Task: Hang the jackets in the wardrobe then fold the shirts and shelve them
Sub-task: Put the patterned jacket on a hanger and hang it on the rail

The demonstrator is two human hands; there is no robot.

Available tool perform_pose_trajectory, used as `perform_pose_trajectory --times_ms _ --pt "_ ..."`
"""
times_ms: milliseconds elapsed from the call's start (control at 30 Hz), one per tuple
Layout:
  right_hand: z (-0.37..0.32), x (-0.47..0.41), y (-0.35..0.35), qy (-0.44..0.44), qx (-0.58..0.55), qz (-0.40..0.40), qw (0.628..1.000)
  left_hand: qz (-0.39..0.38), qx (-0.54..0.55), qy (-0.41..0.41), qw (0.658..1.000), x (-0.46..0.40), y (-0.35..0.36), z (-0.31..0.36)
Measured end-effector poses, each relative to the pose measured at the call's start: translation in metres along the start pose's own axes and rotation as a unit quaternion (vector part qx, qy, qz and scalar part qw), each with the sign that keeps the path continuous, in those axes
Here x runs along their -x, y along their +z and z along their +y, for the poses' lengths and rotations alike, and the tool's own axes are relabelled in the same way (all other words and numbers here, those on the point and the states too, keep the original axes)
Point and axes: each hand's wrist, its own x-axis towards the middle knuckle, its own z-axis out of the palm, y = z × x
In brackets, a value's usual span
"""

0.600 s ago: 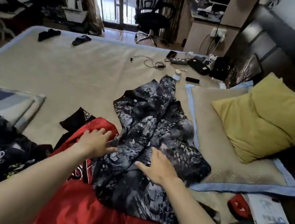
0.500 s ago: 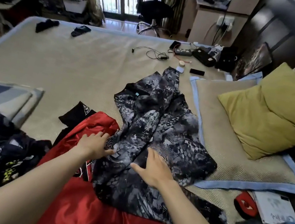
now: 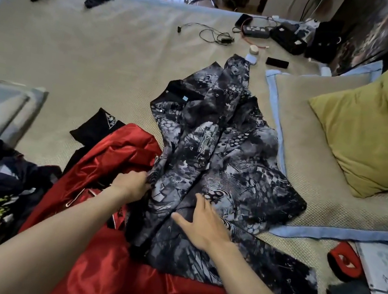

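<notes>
Since earlier, left hand [image 3: 130, 183] has curled onto the patterned shirt's [image 3: 213, 165] left edge; right hand [image 3: 203, 222] presses flat, fingers straight. Shirt lies mid-bed [image 3: 87, 55] over a red jacket [image 3: 115, 262]; nothing hung or shelved.

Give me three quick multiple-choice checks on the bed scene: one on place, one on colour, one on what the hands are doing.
1. The grey patterned shirt lies partly on:
A. the red jacket
B. the yellow pillow
C. the floor

2. The pillow at the right is:
A. blue
B. yellow
C. white

3. The left hand:
A. hangs idle
B. lies flat on the pillow
C. grips the shirt's edge

Answers: 1 A, the shirt's lower part overlaps red fabric. 2 B, plainly yellow. 3 C, its fingers curl on the edge, while the right hand rests flat on the shirt.
</notes>
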Motion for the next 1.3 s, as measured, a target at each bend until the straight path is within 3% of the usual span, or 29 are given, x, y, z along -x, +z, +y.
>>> perform_pose_trajectory --times_ms 67,133,200,267,333,400,467,533,600,667,767,833,933,1033,1133,1200,1300 --pt "-0.008 0.003 0.000 0.004 -0.029 -0.003 1.000 -0.010 0.066 0.014 0.998 0.007 -0.008 0.008" --pt "-0.025 0.008 -0.002 0.016 -0.148 -0.015 0.989 0.005 0.105 0.045 0.993 0.018 -0.025 0.021" --pt "-0.051 0.016 -0.007 0.025 -0.317 -0.035 0.947 0.036 0.140 0.077 0.987 0.032 -0.046 0.036" --pt "-0.071 0.022 -0.014 0.014 -0.392 -0.013 0.920 0.056 0.220 0.106 0.968 0.050 -0.071 0.051" --pt "-0.083 0.036 -0.030 -0.005 -0.399 0.029 0.917 0.036 0.327 0.129 0.935 0.074 -0.097 0.063" --pt "-0.082 0.055 -0.046 -0.014 -0.377 0.094 0.921 -0.033 0.458 0.149 0.876 0.107 -0.124 0.074" --pt "-0.076 0.080 -0.062 -0.009 -0.360 0.183 0.915 -0.111 0.517 0.178 0.830 0.147 -0.151 0.086" --pt "-0.070 0.107 -0.081 -0.010 -0.359 0.254 0.898 -0.106 0.451 0.242 0.852 0.179 -0.174 0.098" --pt "-0.065 0.133 -0.101 -0.045 -0.375 0.292 0.879 -0.039 0.381 0.301 0.873 0.204 -0.201 0.110" --pt "-0.062 0.162 -0.122 -0.086 -0.409 0.301 0.857 0.020 0.389 0.318 0.864 0.215 -0.223 0.114" --pt "-0.067 0.218 -0.152 -0.128 -0.404 0.298 0.855 0.079 0.354 0.350 0.864 0.217 -0.224 0.105" --pt "-0.073 0.262 -0.171 -0.146 -0.390 0.307 0.855 0.063 0.276 0.392 0.875 0.202 -0.200 0.094" --pt "-0.079 0.335 -0.190 -0.137 -0.364 0.365 0.846 0.008 0.296 0.405 0.865 0.187 -0.164 0.097" --pt "-0.072 0.402 -0.201 -0.077 -0.329 0.444 0.830 0.029 0.337 0.429 0.837 0.253 -0.176 0.129" --pt "-0.056 0.463 -0.208 0.071 -0.208 0.521 0.825 0.045 0.353 0.472 0.807 0.306 -0.215 0.159" --pt "-0.042 0.505 -0.206 0.186 -0.119 0.551 0.805 0.089 0.324 0.529 0.779 0.341 -0.249 0.181" --pt "-0.020 0.571 -0.193 0.256 -0.072 0.599 0.755 0.163 0.235 0.629 0.723 0.407 -0.296 0.213"
